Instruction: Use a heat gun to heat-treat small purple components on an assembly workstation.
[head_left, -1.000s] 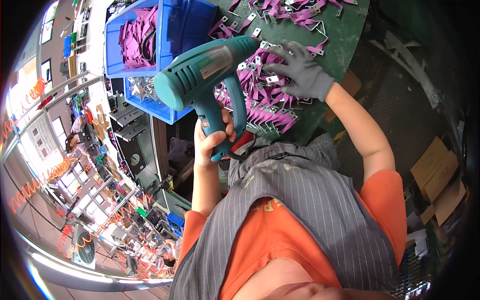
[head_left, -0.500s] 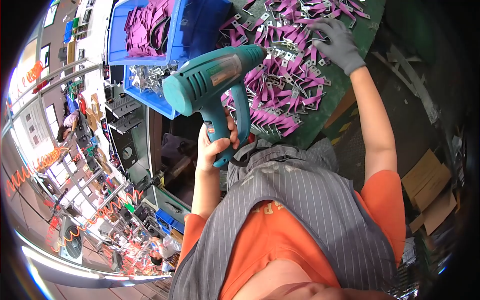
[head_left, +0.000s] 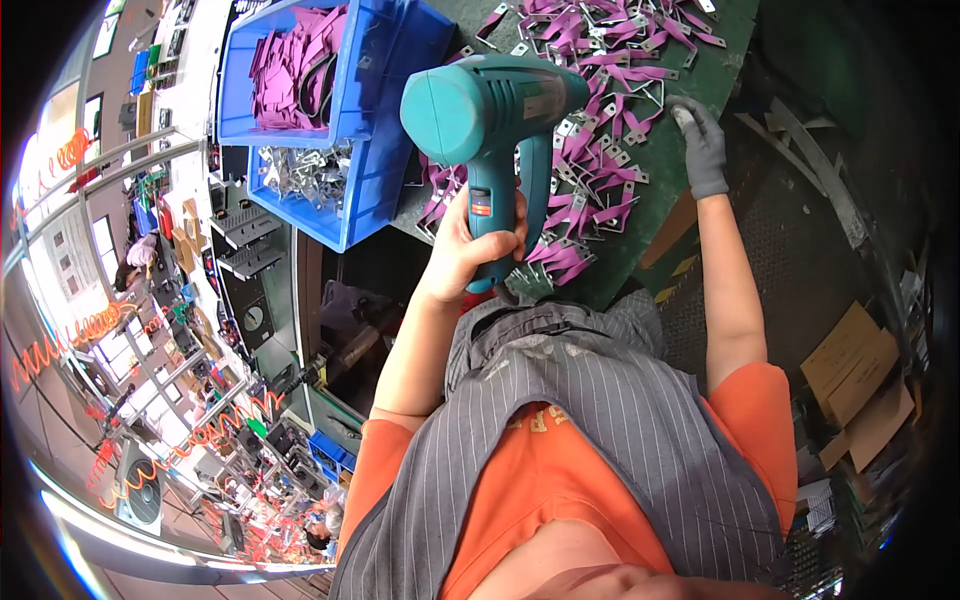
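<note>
- At the centre of the frame, slightly above the middle, a teal heat gun (head_left: 495, 110) is held upright, its round rear end facing the camera and its barrel pointing toward the upper right.
- The left hand (head_left: 470, 250), bare, is closed firmly around the pistol grip of the heat gun; the fingers wrap the grip just below an orange switch.
- Beyond the barrel, in the upper centre to upper right of the frame, purple strips with metal clips (head_left: 600, 170) lie scattered in a loose layer over the green tabletop (head_left: 725, 70).
- The right hand (head_left: 698, 140), in a grey glove, sits at the upper right, at the right edge of the tabletop. Its fingers are curled downward against the surface beside the scattered strips; whether it grips a piece cannot be determined.
- To the upper left, touching the tabletop's left side, two blue bins stand stacked: the upper blue bin (head_left: 400, 70) holds purple strips, the lower blue bin (head_left: 365, 205) holds bare metal clips.
- At the right edge of the frame, flat cardboard pieces (head_left: 850, 385) lie on the floor.
</note>
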